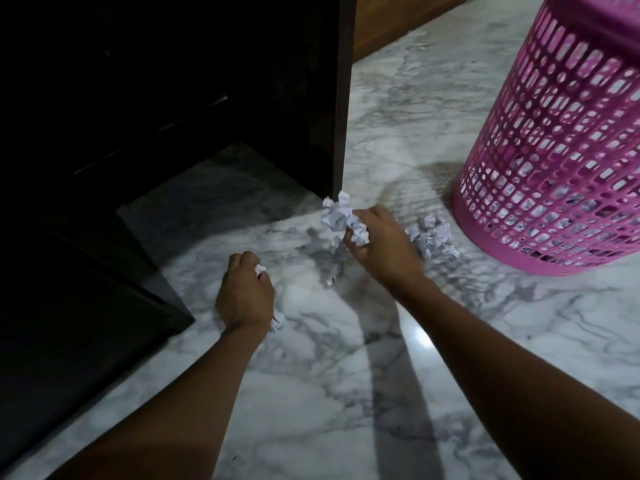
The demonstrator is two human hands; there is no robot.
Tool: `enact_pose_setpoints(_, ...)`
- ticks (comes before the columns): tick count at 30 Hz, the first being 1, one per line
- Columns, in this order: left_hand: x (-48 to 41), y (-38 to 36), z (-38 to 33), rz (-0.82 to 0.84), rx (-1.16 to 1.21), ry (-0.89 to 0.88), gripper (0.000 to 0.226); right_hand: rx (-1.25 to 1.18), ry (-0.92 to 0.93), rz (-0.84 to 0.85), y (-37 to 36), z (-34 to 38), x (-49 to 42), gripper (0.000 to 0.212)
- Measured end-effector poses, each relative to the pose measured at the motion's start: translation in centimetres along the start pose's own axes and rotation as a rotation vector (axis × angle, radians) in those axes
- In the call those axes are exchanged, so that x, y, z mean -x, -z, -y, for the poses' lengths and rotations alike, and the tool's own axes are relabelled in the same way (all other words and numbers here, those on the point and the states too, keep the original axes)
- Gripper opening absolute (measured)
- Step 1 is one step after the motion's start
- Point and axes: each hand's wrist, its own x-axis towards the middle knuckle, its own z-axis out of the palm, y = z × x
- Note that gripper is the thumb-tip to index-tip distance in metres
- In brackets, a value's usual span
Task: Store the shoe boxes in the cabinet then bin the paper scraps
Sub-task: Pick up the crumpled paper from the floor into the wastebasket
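Note:
My right hand [379,245] grips crumpled white paper scraps [337,214] low over the marble floor, near the foot of the dark cabinet [207,98]. My left hand [244,296] is curled around smaller paper scraps [277,320], bits of which poke out by the fingers and the wrist. More crumpled paper [433,235] lies on the floor just right of my right hand. A small scrap [332,273] lies between my hands. The pink plastic lattice bin [561,150] stands at the right with paper visible inside through its holes. No shoe boxes can be made out.
The cabinet's interior is dark and its contents are hidden. A dark cabinet door or panel [86,306] juts out at the lower left. A wooden surface [398,22] runs along the back. White-grey marble floor [346,393] spreads around my arms.

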Motion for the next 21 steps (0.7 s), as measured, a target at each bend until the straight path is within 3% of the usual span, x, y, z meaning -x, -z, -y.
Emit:
enact_pose_setpoints(8, 3.6, 1.3, 0.5, -0.101, 0.090, -0.167, 0.029, 0.285, 0.089, 0.304, -1.4, -2.2, -1.1, 0.051)
enact_pose_setpoints(12, 5.4, 1.3, 0.6, -0.096, 0.031, -0.216, 0.022, 0.284, 0.101, 0.288, -2.4, -2.2, -0.2, 0.057)
enact_pose_setpoints(19, 6.6, 1.3, 0.4, 0.061, -0.130, -0.468, 0.064, 0.297, 0.118, 0.233, -2.6, -2.3, 2.0, 0.048)
enact_pose_setpoints(21, 7.2, 1.2, 0.8, 0.074, -0.183, -0.562, 0.064, 0.278, 0.094, 0.223, -2.7, -2.2, 2.4, 0.046)
